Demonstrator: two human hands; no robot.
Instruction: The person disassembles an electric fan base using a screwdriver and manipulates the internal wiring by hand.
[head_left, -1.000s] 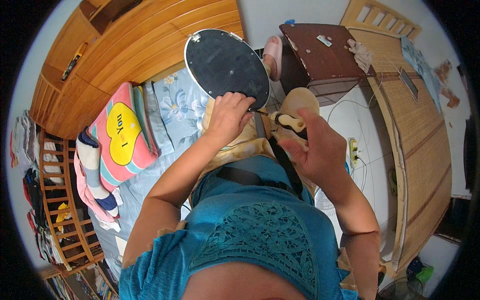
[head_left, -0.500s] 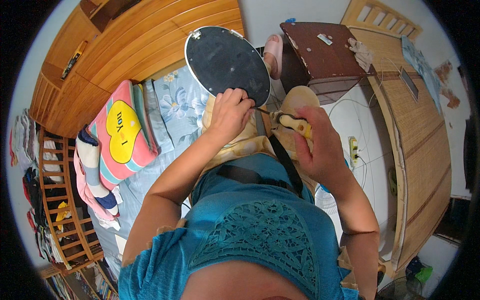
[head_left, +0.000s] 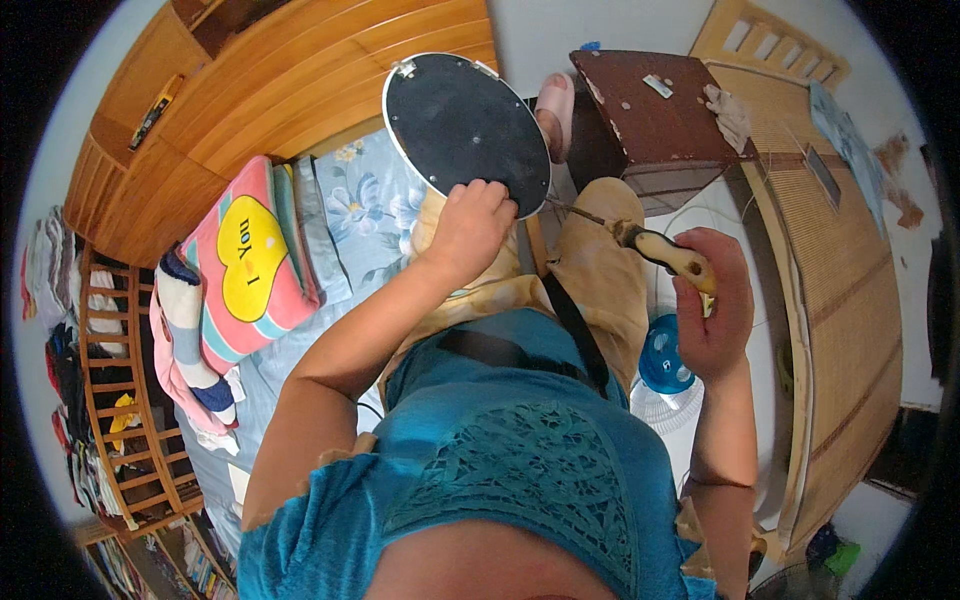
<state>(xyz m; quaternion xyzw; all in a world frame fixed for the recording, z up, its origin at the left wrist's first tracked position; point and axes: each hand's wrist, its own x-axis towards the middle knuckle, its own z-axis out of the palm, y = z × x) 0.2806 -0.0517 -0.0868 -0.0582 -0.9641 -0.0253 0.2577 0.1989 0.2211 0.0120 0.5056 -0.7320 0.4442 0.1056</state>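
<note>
A round black panel [head_left: 462,125] with a white rim and small screws on its face lies tilted above my lap. My left hand [head_left: 475,228] holds its near edge, fingers curled over the rim. My right hand [head_left: 720,300] is wrapped around the yellow-and-black handle of a screwdriver [head_left: 665,250], to the right of the panel. The thin shaft points left, its end close to the panel's right rim; whether it touches cannot be made out.
Left, a folded pink, yellow and teal quilt [head_left: 255,265] lies on a blue floral bed [head_left: 355,200]. A brown cabinet [head_left: 650,110] stands ahead on the right, beside a mat-covered bed [head_left: 840,330]. A blue-and-white fan [head_left: 667,365] sits on the floor near my right arm.
My right hand has drawn the screwdriver to the right, away from the panel and my left hand, so more of the shaft shows. The left hand keeps its hold on the rim.
</note>
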